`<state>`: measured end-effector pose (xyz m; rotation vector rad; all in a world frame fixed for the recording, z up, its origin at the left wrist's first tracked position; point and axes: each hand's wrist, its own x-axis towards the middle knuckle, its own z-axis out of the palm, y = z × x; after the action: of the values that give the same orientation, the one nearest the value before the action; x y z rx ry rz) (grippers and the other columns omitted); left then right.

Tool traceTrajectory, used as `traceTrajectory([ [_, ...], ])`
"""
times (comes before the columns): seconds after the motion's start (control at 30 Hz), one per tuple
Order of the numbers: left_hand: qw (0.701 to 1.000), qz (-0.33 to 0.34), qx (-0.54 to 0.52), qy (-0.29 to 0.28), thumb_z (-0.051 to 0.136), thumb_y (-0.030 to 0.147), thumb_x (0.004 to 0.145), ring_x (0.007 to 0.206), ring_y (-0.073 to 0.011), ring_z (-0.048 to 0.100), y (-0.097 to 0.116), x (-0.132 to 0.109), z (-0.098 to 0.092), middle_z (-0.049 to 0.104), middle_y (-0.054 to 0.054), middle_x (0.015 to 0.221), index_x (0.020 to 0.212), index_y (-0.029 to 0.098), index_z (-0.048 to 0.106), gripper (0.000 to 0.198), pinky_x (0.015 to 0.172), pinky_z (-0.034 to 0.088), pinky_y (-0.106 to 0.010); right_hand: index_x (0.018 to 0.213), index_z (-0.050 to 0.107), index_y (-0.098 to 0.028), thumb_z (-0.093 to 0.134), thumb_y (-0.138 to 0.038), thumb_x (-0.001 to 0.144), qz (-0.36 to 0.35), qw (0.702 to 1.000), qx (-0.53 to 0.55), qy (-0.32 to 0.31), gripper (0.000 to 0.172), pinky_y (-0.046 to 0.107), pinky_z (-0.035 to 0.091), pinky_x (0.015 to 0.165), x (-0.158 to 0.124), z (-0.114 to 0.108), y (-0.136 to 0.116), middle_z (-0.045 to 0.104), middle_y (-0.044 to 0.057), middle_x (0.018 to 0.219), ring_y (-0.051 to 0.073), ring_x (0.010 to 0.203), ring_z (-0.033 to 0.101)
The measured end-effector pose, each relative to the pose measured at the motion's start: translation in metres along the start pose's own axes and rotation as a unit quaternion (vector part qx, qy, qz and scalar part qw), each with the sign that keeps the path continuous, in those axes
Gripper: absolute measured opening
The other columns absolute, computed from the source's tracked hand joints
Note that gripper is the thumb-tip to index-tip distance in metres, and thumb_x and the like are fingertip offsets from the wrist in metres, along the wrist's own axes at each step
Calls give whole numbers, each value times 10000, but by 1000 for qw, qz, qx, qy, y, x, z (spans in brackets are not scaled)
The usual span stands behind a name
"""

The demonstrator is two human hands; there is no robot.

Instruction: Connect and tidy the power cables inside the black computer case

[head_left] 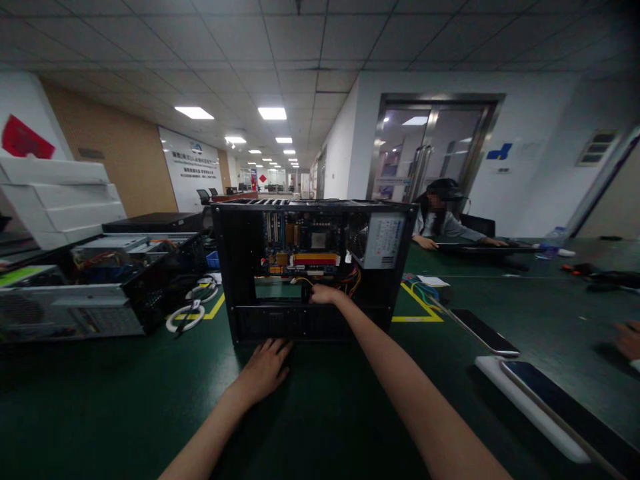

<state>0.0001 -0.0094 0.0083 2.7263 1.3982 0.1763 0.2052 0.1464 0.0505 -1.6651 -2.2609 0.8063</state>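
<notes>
An open black computer case (350, 327) stands upright in the middle of the green table. Inside it show a motherboard (280, 233), a silver power supply (387, 240) at the upper right and thin coloured cables (355, 283). My right hand (324, 294) reaches into the lower part of the case. Its fingers are curled at a dark part, and what they grip is hidden. Against the foot of the case, my left hand (267, 367) lies on the table with its fingers spread and nothing in it.
Opened computer cases (100, 300) fill the left side, with coiled cables (185, 317) beside them. To the right lie phones (485, 332) and a white slab (530, 407). A person (445, 220) sits across the table; another person's hand (629, 340) shows at the right edge.
</notes>
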Motion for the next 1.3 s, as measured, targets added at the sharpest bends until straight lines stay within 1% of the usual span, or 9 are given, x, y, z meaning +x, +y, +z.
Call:
traceTrajectory([
  [0.1,1000,1,0,5,427,244,754,1156,-228,329,0,0,0,387,-51,1266,1259,238,321,516,939,296,-379,751,604,-112,554,-117,620,21,1000,5,21,141,207,439,552,-6,-1,-5,634,52,762,169,678,589],
  [0.23,1000,0,5,6,427,243,751,1157,-229,327,0,0,1,384,-57,1270,1264,229,317,524,943,293,-384,875,560,-122,486,-125,718,20,990,137,33,174,185,432,472,-12,-2,-9,616,38,710,104,534,552],
  [0.4,1000,3,5,5,429,244,752,1151,-229,333,-1,0,1,385,-61,1267,1265,226,314,526,941,292,-379,1039,481,-187,520,-107,716,-5,959,262,105,335,162,444,434,-17,-4,-12,580,6,733,78,534,521],
  [0.53,1000,2,-4,5,427,254,759,1156,-231,325,-2,0,2,372,-51,1276,1265,249,306,521,934,294,-386,873,520,-163,555,-73,682,-23,927,345,143,215,160,444,415,-16,-7,-13,547,-3,703,69,522,496],
  [0.63,1000,4,-6,5,423,253,764,1152,-237,328,-2,0,2,375,-61,1270,1266,239,305,516,936,290,-396,763,486,-150,569,-89,686,-25,893,416,168,129,163,438,401,-18,-10,-15,519,-20,642,65,499,492],
  [0.83,1000,11,-3,12,418,256,767,1153,-234,331,-2,0,2,381,-53,1270,1263,244,308,508,935,298,-392,671,410,-157,534,-106,736,-7,821,527,218,148,168,440,431,-25,-19,-18,502,-40,571,47,450,476],
  [0.93,1000,7,-4,13,422,254,762,1160,-235,325,-3,0,3,384,-53,1270,1264,245,306,515,931,303,-391,674,404,-160,487,-103,770,34,800,558,220,139,194,449,466,-26,-21,-15,487,-43,537,51,433,476],
  [1.13,1000,5,-4,14,423,257,763,1147,-228,339,-4,1,5,391,-54,1258,1261,247,312,510,935,300,-386,775,396,-186,406,-77,795,195,787,562,162,111,246,456,527,-23,-23,-4,450,-60,518,71,424,485],
  [1.3,1000,9,-3,13,417,255,767,1143,-221,342,-2,0,3,391,-56,1257,1267,236,306,512,937,301,-370,781,422,-180,395,-106,801,235,788,559,110,81,238,432,538,-23,-25,1,451,-43,566,85,471,515],
])
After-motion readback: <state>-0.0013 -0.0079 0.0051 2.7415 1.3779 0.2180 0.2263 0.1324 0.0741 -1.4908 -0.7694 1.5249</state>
